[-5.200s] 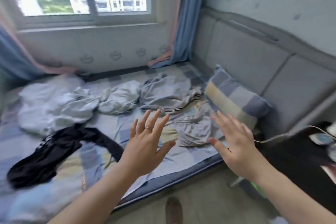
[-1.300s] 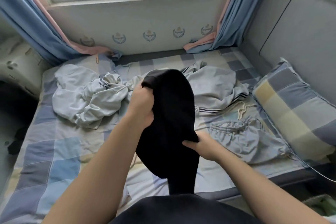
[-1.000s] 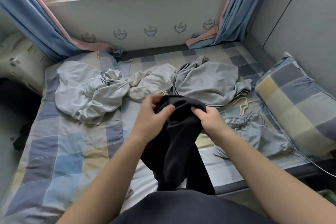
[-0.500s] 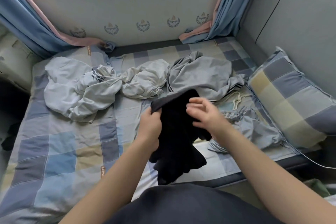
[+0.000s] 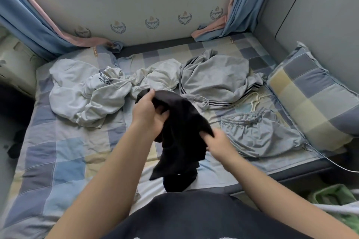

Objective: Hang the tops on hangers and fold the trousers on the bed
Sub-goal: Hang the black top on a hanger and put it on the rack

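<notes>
**Black garment gripped by both hands over the bed**

The black garment (image 5: 180,132) hangs bunched above the middle of the bed (image 5: 58,151). Its lower end sags toward six o'clock, close to the person's body, and I cannot tell whether it touches the sheet. The left hand (image 5: 149,110) has its fingers curled round the upper end, at eleven o'clock on the cloth. The right hand (image 5: 219,143) pinches a fold of the side edge at about four o'clock. The long axis therefore runs from eleven down to six, with the left hand nearer the top. While it is this crumpled I cannot say whether it is a top or trousers. The likely next step is to draw the hands apart across that axis to find a waistband or collar. A pale hanger (image 5: 253,103) lies at two o'clock, nearer the right hand, just beside a grey-blue garment (image 5: 260,132) with an elastic waist
</notes>
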{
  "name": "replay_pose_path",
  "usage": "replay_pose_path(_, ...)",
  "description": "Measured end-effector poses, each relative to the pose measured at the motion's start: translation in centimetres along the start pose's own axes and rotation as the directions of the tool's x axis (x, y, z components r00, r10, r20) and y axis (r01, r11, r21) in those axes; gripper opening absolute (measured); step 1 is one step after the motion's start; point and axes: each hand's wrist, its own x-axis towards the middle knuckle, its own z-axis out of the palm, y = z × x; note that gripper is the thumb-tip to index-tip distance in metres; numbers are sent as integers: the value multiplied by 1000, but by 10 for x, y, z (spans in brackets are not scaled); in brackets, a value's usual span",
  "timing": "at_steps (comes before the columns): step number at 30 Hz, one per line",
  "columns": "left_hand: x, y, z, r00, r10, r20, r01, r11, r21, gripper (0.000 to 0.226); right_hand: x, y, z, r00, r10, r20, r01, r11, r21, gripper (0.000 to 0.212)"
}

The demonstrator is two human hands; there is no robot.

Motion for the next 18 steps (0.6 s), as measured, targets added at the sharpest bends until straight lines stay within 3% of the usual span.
replay_pose_path(2, -1, 8, -15, 998, 60, 22, -64, 961, 270, 28, 4, -17, -15, 991, -61, -118, 67, 997, 48, 25)
replay_pose_path(4, -7, 6, -29, 989, 132, 66, -147, 818, 556, 32, 6, -38, -26, 983, -102, -154, 122, 985, 126, 32)
replay_pose_path(6, -18, -9, -37, 969, 110, 223, -238, 666, 707, 34, 8, -54, -27, 986, -121, -112, 143, 967, 212, 47)
replay_pose_path(8, -28, -35, -42, 919, -71, 387, -283, 564, 776, 40, 6, -67, -22, 990, -126, -54, 136, 955, 263, 55)
replay_pose_path(10, -31, -63, -45, 849, -183, 495, -351, 504, 789, 51, 2, -78, -16, 990, -140, -11, 137, 952, 275, 48)
replay_pose_path(13, -25, -88, -46, 849, -48, 526, -468, 395, 790, 38, -4, -87, -16, 991, -118, 56, 95, 946, 309, 52)
replay_pose_path(16, -13, -90, -51, 849, 115, 516, -526, 283, 802, 9, -5, -88, -28, 991, -68, 118, 16, 916, 400, 20)
replay_pose_path(18, -10, -85, -53, 840, 151, 522, -541, 308, 782, 12, -4, -85, -38, 992, -49, 118, -5, 909, 418, 7)
